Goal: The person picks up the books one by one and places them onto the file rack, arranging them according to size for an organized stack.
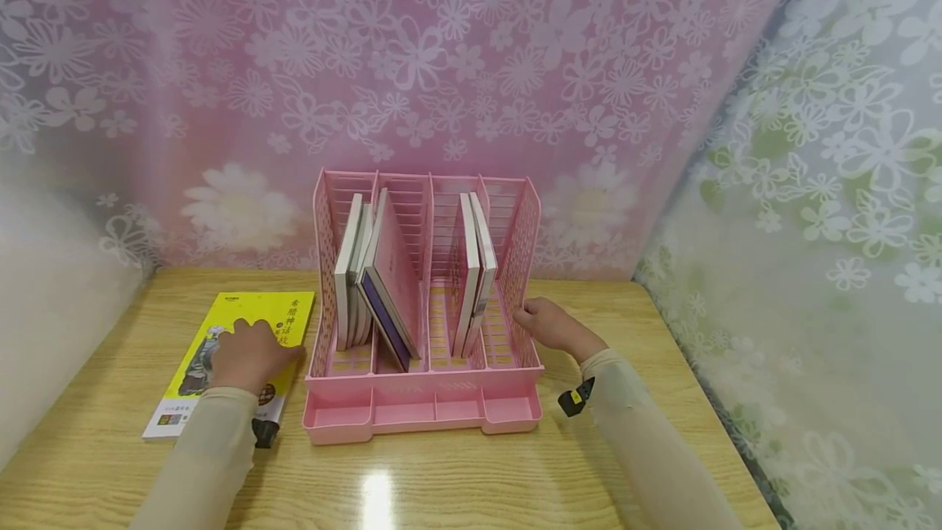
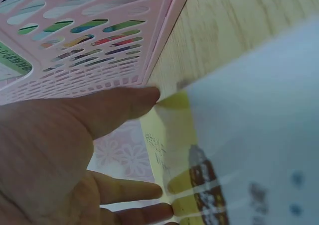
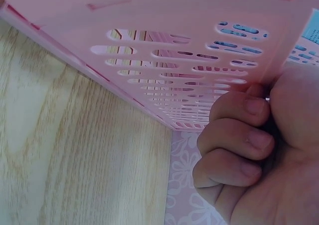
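A yellow paperback book [image 1: 237, 311] with a white lower band lies flat on the table at the left. My left hand [image 1: 250, 357] rests on its cover, fingers spread and thumb by its right edge; in the left wrist view the thumb and fingers touch the yellow part. In the middle stands a pink desktop file rack [image 1: 423, 387] with several upright slots. My right hand [image 1: 553, 325] holds the front edge of the rack's right side panel. The right wrist view shows its curled fingers [image 3: 234, 140] by the slotted panel; the exact contact is partly hidden.
Several thin books [image 1: 355, 268] stand in the left slot, and a few lean books [image 1: 393, 285] tilt in the slot beside it. More books [image 1: 473, 276] stand right of centre. Low trays front the rack. A floral curtain [image 1: 441, 64] hangs behind the wooden table [image 1: 441, 481].
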The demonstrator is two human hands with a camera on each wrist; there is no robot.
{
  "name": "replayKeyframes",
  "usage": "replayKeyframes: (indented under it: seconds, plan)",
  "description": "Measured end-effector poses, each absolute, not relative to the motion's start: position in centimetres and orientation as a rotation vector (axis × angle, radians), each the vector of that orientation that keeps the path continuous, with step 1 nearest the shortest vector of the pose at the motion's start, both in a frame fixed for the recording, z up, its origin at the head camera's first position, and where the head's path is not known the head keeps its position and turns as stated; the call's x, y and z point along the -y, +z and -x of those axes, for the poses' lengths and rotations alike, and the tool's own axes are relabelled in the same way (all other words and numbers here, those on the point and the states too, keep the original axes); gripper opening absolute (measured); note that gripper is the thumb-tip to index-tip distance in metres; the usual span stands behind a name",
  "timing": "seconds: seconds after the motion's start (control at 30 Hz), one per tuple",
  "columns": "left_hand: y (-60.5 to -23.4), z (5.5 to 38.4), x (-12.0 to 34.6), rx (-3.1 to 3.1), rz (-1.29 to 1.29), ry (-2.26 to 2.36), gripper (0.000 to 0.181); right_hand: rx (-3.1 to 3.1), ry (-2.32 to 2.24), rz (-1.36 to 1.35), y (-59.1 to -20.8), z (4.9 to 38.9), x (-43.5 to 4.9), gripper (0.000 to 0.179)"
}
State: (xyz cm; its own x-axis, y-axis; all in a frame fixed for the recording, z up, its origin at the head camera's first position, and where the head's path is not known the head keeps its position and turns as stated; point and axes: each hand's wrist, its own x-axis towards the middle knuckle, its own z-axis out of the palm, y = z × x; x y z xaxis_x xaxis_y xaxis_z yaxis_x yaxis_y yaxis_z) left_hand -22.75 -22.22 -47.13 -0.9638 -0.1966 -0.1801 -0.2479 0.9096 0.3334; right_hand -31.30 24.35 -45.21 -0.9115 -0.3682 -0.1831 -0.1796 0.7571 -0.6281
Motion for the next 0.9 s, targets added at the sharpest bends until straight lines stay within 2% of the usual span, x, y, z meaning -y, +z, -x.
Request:
replayKeyframes:
  seconds: [0.43, 0.7, 0.9]
  plan:
    - [-47.0, 23.1, 21.7, -2.917, 0.263, 0.446, 0.089, -2.653, -0.91, 0.437, -45.0, 31.2, -24.3, 0.038]
    - [-46.4, 23.6, 21.3, -2.906, 0.199, 0.383, 0.062, -2.659, -0.912, 0.433, -45.0, 31.2, -24.2, 0.037]
    - [-45.7, 23.9, 21.1, -2.846, 0.186, 0.366, 0.049, -2.662, -0.902, 0.436, -45.2, 31.4, -24.3, 0.037]
